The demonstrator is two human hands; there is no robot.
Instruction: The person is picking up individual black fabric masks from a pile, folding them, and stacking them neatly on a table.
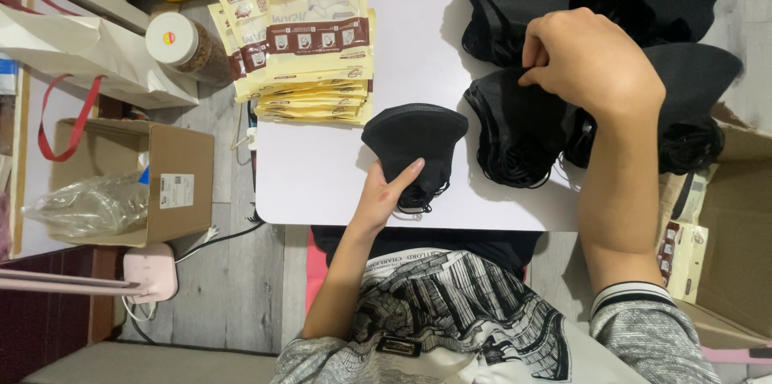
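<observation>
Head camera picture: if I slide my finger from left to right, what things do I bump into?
Brown cardboard box → white-lidded round jar → stack of cream-and-brown flat packets → single black folded face mask under the left hand → pile of black masks → right hand.

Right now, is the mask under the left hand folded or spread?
Folded. The black mask lies flat on the white table in a half-fan shape, left hand resting on its lower edge.
</observation>
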